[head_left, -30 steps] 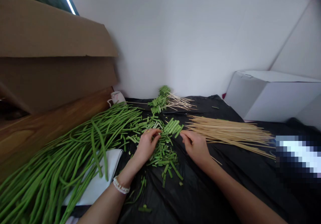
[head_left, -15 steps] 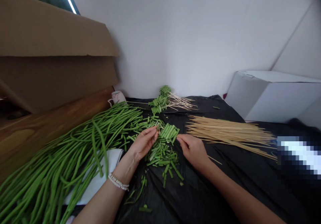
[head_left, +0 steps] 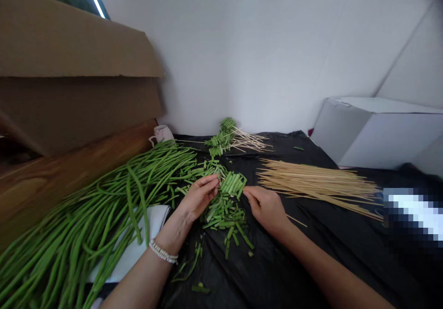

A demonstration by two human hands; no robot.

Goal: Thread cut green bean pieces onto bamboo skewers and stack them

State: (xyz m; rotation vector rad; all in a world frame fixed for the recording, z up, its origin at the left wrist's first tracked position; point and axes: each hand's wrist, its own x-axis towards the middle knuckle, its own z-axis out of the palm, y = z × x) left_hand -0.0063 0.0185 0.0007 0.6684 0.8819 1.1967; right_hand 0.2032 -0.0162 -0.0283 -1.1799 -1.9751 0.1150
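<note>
My right hand [head_left: 265, 205] is closed round a bamboo skewer [head_left: 296, 221], whose bare end sticks out behind the wrist. Cut green bean pieces [head_left: 234, 184] sit side by side on the skewer, in front of the right fingertips. At the skewer's other end, my left hand [head_left: 204, 193] has thumb and fingers pinched together on a bean piece, mostly hidden by the fingertips. Below both hands lies a heap of loose cut bean pieces [head_left: 221, 216]. Long whole green beans [head_left: 79, 235] are piled to the left, partly over a white sheet [head_left: 131, 244].
Bare bamboo skewers [head_left: 314, 182] lie in a bundle at the right. Filled bean skewers [head_left: 221, 140] are stacked at the back, near a pale mug [head_left: 164, 134]. A cardboard box [head_left: 79, 69] stands at left, a white box [head_left: 374, 131] at right. Black plastic [head_left: 277, 267] covers the table.
The green piece that showed at my left fingertips is now mostly hidden in the pinch. The filled skewer has tilted slightly. Both hands stay nearly in place.
</note>
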